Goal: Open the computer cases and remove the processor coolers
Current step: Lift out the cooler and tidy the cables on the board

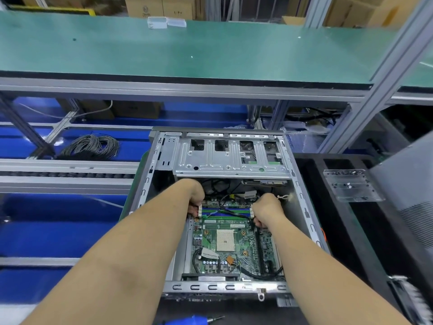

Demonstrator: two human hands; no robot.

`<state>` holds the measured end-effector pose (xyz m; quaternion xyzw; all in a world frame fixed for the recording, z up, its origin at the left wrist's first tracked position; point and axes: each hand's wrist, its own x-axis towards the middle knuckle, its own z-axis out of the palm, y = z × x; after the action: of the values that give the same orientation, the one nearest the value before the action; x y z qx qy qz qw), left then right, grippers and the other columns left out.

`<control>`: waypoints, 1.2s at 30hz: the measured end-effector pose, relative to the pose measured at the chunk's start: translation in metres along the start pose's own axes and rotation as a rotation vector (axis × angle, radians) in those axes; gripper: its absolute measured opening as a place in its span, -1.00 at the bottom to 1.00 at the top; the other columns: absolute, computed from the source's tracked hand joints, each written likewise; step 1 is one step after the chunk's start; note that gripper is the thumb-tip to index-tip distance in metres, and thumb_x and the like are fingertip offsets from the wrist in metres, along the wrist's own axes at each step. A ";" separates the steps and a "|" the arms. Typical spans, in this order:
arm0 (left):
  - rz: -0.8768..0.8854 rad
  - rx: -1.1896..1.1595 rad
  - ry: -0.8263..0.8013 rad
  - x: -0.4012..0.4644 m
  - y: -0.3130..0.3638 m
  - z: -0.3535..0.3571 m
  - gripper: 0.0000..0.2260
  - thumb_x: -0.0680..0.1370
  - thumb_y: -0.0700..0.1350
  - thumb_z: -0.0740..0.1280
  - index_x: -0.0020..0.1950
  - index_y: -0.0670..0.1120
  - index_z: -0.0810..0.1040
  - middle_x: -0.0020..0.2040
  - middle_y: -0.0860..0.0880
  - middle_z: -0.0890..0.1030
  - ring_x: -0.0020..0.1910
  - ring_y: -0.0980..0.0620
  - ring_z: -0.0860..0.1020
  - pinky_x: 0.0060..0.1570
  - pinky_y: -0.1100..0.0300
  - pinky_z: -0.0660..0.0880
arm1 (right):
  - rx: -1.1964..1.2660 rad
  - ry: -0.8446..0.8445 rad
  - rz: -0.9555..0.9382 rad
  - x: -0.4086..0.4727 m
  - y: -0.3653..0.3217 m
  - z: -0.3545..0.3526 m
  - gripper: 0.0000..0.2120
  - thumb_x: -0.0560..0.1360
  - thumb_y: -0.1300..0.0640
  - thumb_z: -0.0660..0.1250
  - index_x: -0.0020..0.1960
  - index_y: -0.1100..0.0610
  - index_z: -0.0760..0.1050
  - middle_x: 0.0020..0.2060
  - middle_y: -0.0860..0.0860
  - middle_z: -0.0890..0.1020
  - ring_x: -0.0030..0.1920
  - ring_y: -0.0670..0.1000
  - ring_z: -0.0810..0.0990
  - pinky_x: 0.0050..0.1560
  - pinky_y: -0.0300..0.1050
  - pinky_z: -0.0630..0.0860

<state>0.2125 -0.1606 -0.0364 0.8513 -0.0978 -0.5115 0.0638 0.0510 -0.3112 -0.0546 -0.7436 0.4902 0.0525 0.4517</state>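
An open grey computer case (302, 198) lies flat in front of me with its side panel off. Its green motherboard (248, 240) shows a bare white processor socket (225, 240) with no cooler on it. Blue and green memory slots (225, 212) run across the board above the socket. My left hand (195, 198) reaches into the case and its fingers press on the white latches at the slots' left end. My right hand (266, 208) is at the white latches of the right end, fingers curled down over them. A silver drive cage (230, 156) spans the far half of the case.
A blue electric screwdriver (194, 320) lies at the bottom edge. A coil of grey cable (91, 146) sits on blue bins to the left. A clear plastic bracket (351, 185) and a grey panel (407, 179) are on the right. A green conveyor belt (187, 48) runs behind.
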 end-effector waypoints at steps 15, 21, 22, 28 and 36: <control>0.068 0.107 0.036 0.002 0.005 -0.002 -0.65 0.73 -0.19 0.04 0.42 -0.39 0.33 -0.03 -0.20 0.62 -0.34 0.02 0.53 0.18 0.11 0.55 | -0.040 -0.035 0.013 0.001 -0.002 0.002 -0.87 0.63 0.31 0.14 -0.06 0.24 0.43 -0.27 0.22 0.56 -0.30 0.17 0.56 -0.13 0.12 0.67; 0.078 0.046 0.031 -0.005 -0.001 0.002 -0.68 0.69 -0.32 0.04 0.43 -0.39 0.27 0.04 -0.27 0.61 -0.25 -0.01 0.57 -0.14 0.16 0.49 | -0.048 -0.034 0.034 0.004 -0.001 0.004 -0.88 0.63 0.28 0.16 -0.08 0.22 0.37 -0.27 0.23 0.58 -0.30 0.18 0.60 -0.13 0.13 0.68; 0.075 0.041 0.024 -0.005 -0.001 0.001 -0.67 0.69 -0.32 0.04 0.44 -0.39 0.26 0.10 -0.28 0.60 -0.23 -0.01 0.57 -0.10 0.15 0.49 | -0.047 -0.032 0.035 0.004 -0.001 0.004 -0.88 0.63 0.29 0.15 -0.08 0.22 0.37 -0.26 0.23 0.59 -0.30 0.18 0.60 -0.13 0.13 0.69; 0.065 0.099 0.007 -0.013 -0.002 0.002 -0.68 0.70 -0.29 0.05 0.41 -0.40 0.33 -0.15 -0.14 0.62 -0.43 0.08 0.54 -0.35 0.24 0.50 | -0.254 -0.007 -0.085 0.002 -0.002 0.003 -0.85 0.59 0.32 0.19 -0.16 0.25 0.43 -0.29 0.19 0.57 -0.35 0.17 0.58 -0.29 0.00 0.64; 0.281 0.588 0.258 -0.079 0.010 0.007 -0.82 0.62 -0.28 0.16 -0.10 -0.17 0.51 -0.26 -0.09 0.38 -0.34 -0.05 0.34 -0.38 0.16 0.28 | -0.950 0.078 -0.527 -0.028 -0.011 0.003 -0.73 0.51 0.29 0.24 0.16 0.10 0.52 -0.11 0.09 0.58 -0.19 0.19 0.57 -0.26 -0.03 0.49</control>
<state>0.1691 -0.1520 0.0305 0.8691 -0.3482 -0.3360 -0.1024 0.0461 -0.2886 -0.0349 -0.9649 0.2261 0.1255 0.0454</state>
